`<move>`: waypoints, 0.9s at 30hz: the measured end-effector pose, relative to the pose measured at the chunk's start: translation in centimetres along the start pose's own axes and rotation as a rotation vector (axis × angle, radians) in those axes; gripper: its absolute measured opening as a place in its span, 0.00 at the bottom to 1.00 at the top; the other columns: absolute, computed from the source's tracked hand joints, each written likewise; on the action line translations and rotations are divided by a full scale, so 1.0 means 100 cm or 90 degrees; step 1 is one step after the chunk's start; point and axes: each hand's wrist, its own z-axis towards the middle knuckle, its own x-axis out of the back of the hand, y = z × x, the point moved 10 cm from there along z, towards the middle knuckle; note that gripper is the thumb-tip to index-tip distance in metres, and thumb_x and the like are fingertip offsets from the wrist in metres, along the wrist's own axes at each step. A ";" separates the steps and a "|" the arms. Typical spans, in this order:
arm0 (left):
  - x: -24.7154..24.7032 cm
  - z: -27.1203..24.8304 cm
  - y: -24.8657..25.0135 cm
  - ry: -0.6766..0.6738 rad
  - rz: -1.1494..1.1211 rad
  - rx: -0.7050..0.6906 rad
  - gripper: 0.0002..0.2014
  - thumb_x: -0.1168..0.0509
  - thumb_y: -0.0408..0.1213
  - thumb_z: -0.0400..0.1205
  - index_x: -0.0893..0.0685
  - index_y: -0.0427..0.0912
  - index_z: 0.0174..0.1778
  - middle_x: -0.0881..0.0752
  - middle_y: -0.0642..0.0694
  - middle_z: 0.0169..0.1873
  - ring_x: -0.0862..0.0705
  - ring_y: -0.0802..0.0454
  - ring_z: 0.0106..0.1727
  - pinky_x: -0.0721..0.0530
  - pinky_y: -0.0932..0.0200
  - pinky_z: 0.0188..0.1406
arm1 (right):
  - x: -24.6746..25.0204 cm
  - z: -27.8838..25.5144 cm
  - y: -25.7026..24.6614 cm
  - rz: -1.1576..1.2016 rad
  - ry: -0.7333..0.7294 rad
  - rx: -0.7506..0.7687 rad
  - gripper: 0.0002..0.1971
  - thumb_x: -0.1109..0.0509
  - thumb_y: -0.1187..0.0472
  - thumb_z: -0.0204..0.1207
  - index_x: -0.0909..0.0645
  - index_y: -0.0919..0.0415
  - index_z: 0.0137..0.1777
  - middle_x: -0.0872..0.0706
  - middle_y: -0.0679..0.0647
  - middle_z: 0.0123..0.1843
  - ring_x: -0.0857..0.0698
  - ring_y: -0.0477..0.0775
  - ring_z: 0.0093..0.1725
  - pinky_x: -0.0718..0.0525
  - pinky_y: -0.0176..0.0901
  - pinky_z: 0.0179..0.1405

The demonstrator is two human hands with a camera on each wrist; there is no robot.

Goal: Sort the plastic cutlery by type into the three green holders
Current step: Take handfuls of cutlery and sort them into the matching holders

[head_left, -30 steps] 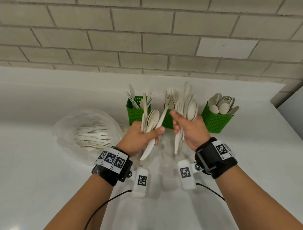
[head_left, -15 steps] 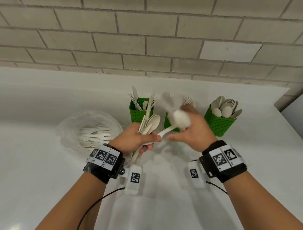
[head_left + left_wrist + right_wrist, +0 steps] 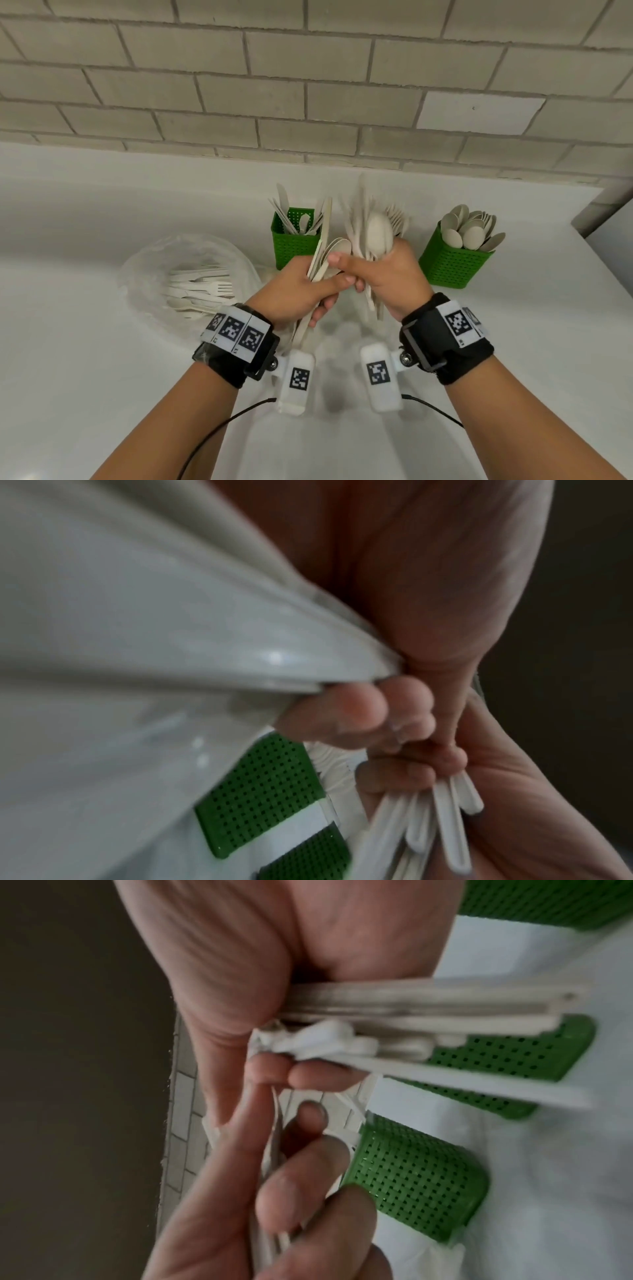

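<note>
left hand (image 3: 297, 287) and right hand (image 3: 390, 270) touching — each grips a bunch of plastic cutlery (image 3: 371, 230).

Your cutlery (image 3: 375, 233): matt cream plastic. Holders (image 3: 452, 265): green perforated plastic, slight sheen. Bag (image 3: 150, 260): thin clear film, crinkled. Counter (image 3: 102, 377): smooth, glossy white. Wall (image 3: 308, 85): rough matt brick.

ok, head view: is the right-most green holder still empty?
No, the right-most green holder already has a cluster of spoons standing in it, bowls up.
</note>
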 end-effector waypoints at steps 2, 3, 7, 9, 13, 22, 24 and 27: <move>-0.003 0.000 0.004 -0.007 -0.015 -0.015 0.10 0.35 0.38 0.86 0.12 0.45 0.41 0.24 0.43 0.24 0.26 0.50 0.18 0.24 0.59 0.16 | -0.001 0.001 -0.002 -0.035 -0.003 0.004 0.13 0.20 0.61 0.71 0.17 0.70 0.34 0.20 0.63 0.25 0.27 0.52 0.21 0.26 0.40 0.24; 0.001 0.000 0.004 0.009 -0.032 -0.014 0.09 0.35 0.38 0.85 0.14 0.44 0.40 0.22 0.43 0.25 0.25 0.50 0.19 0.23 0.59 0.16 | 0.004 0.001 -0.003 -0.036 0.020 0.006 0.14 0.21 0.61 0.72 0.17 0.72 0.34 0.21 0.62 0.24 0.26 0.52 0.21 0.25 0.41 0.25; 0.021 -0.002 -0.007 0.094 -0.130 0.009 0.08 0.35 0.37 0.84 0.19 0.40 0.40 0.16 0.41 0.30 0.23 0.49 0.20 0.25 0.61 0.16 | 0.036 0.002 0.001 0.054 0.182 -0.004 0.12 0.24 0.61 0.75 0.15 0.58 0.30 0.22 0.56 0.22 0.26 0.52 0.21 0.26 0.42 0.26; 0.026 -0.003 -0.009 0.121 -0.155 0.002 0.08 0.35 0.36 0.85 0.18 0.41 0.40 0.14 0.40 0.32 0.24 0.48 0.20 0.26 0.62 0.16 | 0.044 0.002 0.003 0.105 0.223 -0.013 0.13 0.23 0.62 0.75 0.14 0.52 0.29 0.21 0.56 0.25 0.26 0.51 0.21 0.25 0.43 0.27; 0.027 0.000 -0.001 0.151 -0.144 -0.030 0.05 0.33 0.35 0.83 0.15 0.40 0.43 0.10 0.39 0.36 0.20 0.47 0.21 0.23 0.61 0.17 | 0.021 0.000 0.006 0.170 0.144 -0.054 0.06 0.21 0.64 0.72 0.13 0.56 0.36 0.20 0.58 0.31 0.27 0.49 0.22 0.26 0.42 0.24; 0.020 0.006 0.001 0.151 -0.130 -0.020 0.09 0.30 0.34 0.81 0.15 0.30 0.52 0.08 0.36 0.45 0.08 0.36 0.41 0.21 0.61 0.15 | 0.002 -0.003 -0.003 0.149 0.087 -0.070 0.04 0.24 0.68 0.74 0.15 0.65 0.39 0.18 0.54 0.24 0.15 0.50 0.26 0.16 0.46 0.30; 0.029 0.006 -0.003 0.194 -0.149 -0.011 0.05 0.31 0.35 0.83 0.14 0.36 0.48 0.07 0.39 0.42 0.08 0.40 0.41 0.22 0.62 0.15 | 0.012 0.000 -0.008 0.184 0.128 -0.040 0.04 0.26 0.68 0.76 0.15 0.63 0.40 0.14 0.52 0.29 0.14 0.48 0.31 0.15 0.44 0.32; 0.051 0.004 -0.010 0.318 -0.183 0.008 0.06 0.33 0.35 0.84 0.14 0.36 0.49 0.10 0.44 0.32 0.09 0.47 0.34 0.23 0.62 0.16 | 0.036 0.005 -0.006 0.270 0.213 -0.025 0.03 0.27 0.70 0.76 0.16 0.63 0.42 0.14 0.55 0.30 0.14 0.52 0.34 0.13 0.46 0.42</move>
